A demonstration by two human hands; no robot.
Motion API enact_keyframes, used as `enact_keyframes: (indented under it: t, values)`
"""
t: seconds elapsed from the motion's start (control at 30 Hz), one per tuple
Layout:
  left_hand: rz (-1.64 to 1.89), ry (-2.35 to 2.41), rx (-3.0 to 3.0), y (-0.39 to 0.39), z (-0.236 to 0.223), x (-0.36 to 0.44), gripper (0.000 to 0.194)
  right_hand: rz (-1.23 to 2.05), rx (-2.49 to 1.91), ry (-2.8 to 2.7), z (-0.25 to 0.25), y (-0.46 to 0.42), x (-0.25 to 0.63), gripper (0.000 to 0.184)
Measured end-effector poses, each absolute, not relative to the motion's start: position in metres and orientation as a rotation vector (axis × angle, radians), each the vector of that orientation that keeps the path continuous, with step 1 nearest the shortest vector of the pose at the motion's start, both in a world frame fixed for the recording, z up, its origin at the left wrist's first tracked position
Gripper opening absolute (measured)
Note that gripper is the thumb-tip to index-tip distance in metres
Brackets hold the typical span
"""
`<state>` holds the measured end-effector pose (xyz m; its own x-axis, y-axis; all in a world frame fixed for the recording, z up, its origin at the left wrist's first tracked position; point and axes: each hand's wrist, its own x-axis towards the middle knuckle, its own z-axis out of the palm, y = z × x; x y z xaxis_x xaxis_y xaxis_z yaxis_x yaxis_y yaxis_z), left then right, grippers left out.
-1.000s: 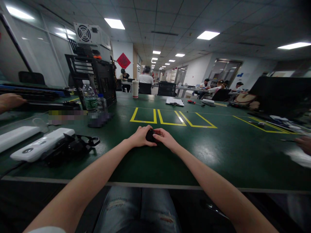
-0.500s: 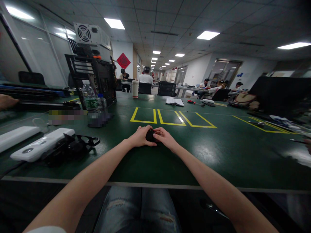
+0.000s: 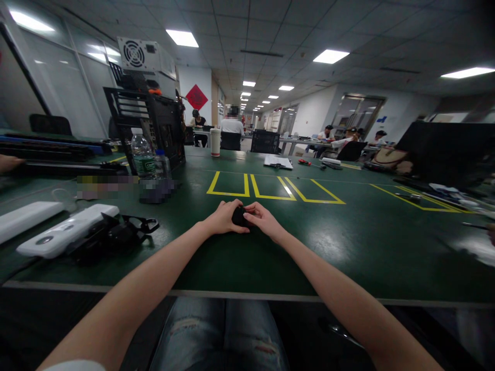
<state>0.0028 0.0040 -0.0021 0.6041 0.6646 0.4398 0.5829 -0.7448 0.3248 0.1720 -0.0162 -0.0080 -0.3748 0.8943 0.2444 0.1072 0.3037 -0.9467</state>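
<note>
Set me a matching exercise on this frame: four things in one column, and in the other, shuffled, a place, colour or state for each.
Things:
1. Black object
2. Water bottle
3. Clipboard
4. Diamond-shaped wall decoration

Place, colour or state:
A. Lying flat, with white paper on it
B. Red, on the white wall
C. Between the fingers of the left hand and the right hand
D. Upright, with a green label

Right pairs: 1-C, 2-D, 3-A, 4-B
</note>
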Motion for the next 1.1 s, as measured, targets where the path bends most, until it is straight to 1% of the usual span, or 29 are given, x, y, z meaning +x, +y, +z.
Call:
enact_keyframes:
  t: [0.1, 0.33, 0.43, 0.5, 0.7, 0.87, 0.9, 1.03, 1.1]
  values:
    - [0.815, 1.06, 2.675, 0.004, -0.001, 0.003, 0.063, 1.184, -0.954, -1.701, -0.011, -0.013, 0.173, 0.03]
    - [0.835, 1.019, 2.689, 0.003, -0.001, 0.002, 0.064, 1.187, -0.874, -1.752, -0.008, -0.017, 0.175, 0.032]
    - [0.847, 1.008, 2.691, 0.004, -0.002, 0.001, 0.063, 1.196, -0.867, -1.729, -0.003, -0.021, 0.173, 0.023]
    - [0.853, 1.009, 2.688, 0.005, -0.003, 0.001, 0.063, 1.194, -0.883, -1.717, -0.002, -0.021, 0.171, 0.021]
    - [0.839, 1.023, 2.674, 0.004, -0.002, 0.002, 0.064, 1.214, -0.967, -1.702, -0.009, -0.016, 0.173, 0.029]
    - [0.832, 1.034, 2.691, 0.003, -0.001, 0.002, 0.064, 1.206, -0.863, -1.753, -0.008, -0.016, 0.175, 0.032]
    - [0.836, 1.036, 2.696, 0.003, -0.001, 0.002, 0.064, 1.201, -0.847, -1.749, -0.008, -0.017, 0.175, 0.032]
    - [0.85, 1.017, 2.705, 0.004, -0.002, 0.003, 0.063, 1.161, -0.862, -1.733, -0.005, -0.018, 0.173, 0.021]
    - [0.851, 1.02, 2.705, 0.005, -0.003, 0.002, 0.063, 1.161, -0.891, -1.728, -0.005, -0.018, 0.172, 0.02]
